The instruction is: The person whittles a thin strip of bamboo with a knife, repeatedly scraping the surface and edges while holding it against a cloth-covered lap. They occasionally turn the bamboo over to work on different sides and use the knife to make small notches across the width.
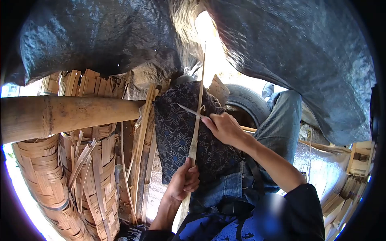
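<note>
A long pale bamboo strip (pixel 196 140) is held lengthwise above a dark patterned cloth (pixel 173 128), which is draped over the lap. The strip is gripped near its lower part by the left hand (pixel 183 179), the fingers being closed around it. A knife (pixel 188 109) is held in the right hand (pixel 227 127), the fist being wrapped around its handle; the strip is crossed by the blade, and the tip is directed to the left, over the cloth. A small curled shaving (pixel 203 108) is seen where the two meet. The far end of the strip is extended beyond the cloth's upper edge into a bright gap bordered by a dark tarp (pixel 289 40). On the left, room is bounded by upright split bamboo (pixel 141 156), by a thick bamboo pole (pixel 80 114) ending just short of the cloth, and by woven basketry (pixel 40 168). On the right, the space is edged by a tyre (pixel 244 94) and a jeans leg (pixel 281 124).
</note>
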`<state>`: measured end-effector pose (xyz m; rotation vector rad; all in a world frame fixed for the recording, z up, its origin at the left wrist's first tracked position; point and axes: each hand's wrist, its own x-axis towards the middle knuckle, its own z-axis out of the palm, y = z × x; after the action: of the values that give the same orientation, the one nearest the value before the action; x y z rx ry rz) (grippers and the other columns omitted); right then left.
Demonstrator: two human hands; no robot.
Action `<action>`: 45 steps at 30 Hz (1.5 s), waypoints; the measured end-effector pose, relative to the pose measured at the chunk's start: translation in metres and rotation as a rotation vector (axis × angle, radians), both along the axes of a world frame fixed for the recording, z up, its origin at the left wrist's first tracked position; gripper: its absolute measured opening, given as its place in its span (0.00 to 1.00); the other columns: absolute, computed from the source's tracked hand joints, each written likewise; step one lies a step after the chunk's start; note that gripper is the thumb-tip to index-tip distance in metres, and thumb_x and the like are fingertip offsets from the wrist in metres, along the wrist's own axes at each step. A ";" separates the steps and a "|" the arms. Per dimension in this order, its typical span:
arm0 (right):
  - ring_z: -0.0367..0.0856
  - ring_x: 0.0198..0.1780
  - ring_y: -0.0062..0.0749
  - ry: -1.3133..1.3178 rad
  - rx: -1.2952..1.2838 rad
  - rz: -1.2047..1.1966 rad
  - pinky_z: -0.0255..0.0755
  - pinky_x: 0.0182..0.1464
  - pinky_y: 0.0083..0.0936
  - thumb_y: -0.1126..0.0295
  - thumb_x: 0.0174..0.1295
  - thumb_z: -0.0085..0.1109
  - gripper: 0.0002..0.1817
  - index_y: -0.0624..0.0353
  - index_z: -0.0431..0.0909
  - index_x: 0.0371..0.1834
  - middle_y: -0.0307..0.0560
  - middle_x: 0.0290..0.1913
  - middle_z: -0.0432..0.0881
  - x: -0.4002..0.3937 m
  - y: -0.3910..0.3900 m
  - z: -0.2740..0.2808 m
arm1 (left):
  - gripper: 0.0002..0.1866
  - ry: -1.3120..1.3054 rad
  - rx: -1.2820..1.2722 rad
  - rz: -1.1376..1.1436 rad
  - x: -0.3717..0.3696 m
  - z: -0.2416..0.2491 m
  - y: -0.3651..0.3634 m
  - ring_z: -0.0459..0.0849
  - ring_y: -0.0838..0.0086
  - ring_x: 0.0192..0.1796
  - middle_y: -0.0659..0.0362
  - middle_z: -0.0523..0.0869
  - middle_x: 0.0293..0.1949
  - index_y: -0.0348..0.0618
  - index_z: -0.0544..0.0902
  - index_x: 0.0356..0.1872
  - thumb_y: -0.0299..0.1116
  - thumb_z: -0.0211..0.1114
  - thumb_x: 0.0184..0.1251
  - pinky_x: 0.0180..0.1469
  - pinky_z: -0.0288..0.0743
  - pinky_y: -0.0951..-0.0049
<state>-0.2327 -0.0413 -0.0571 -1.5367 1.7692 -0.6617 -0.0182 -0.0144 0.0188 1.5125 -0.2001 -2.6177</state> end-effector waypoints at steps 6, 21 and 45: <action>0.76 0.19 0.56 0.103 0.020 -0.007 0.70 0.22 0.45 0.52 0.68 0.48 0.27 0.64 0.71 0.17 0.61 0.14 0.73 -0.002 0.012 -0.006 | 0.23 0.001 0.003 -0.008 0.001 0.004 0.001 0.50 0.84 0.09 0.70 0.54 0.11 0.54 0.62 0.22 0.56 0.40 0.74 0.12 0.45 0.81; 0.58 0.10 0.37 -0.125 0.019 -0.139 0.53 0.18 0.38 0.60 0.73 0.41 0.26 0.64 0.65 0.16 0.52 0.10 0.60 -0.022 -0.006 0.003 | 0.26 0.155 0.152 0.139 0.013 -0.003 0.009 0.50 0.84 0.12 0.70 0.55 0.13 0.53 0.65 0.23 0.62 0.37 0.71 0.14 0.44 0.81; 0.71 0.12 0.49 -0.084 -0.128 -0.102 0.63 0.18 0.40 0.56 0.71 0.44 0.28 0.65 0.69 0.16 0.58 0.11 0.69 -0.020 -0.020 -0.009 | 0.27 -0.010 0.038 -0.007 0.005 -0.009 0.003 0.48 0.84 0.12 0.71 0.53 0.13 0.55 0.60 0.20 0.64 0.37 0.70 0.13 0.42 0.80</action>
<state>-0.2522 -0.0613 -0.0658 -1.4868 1.7807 -0.8930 -0.0136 -0.0111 0.0103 1.5404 -0.1576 -2.6347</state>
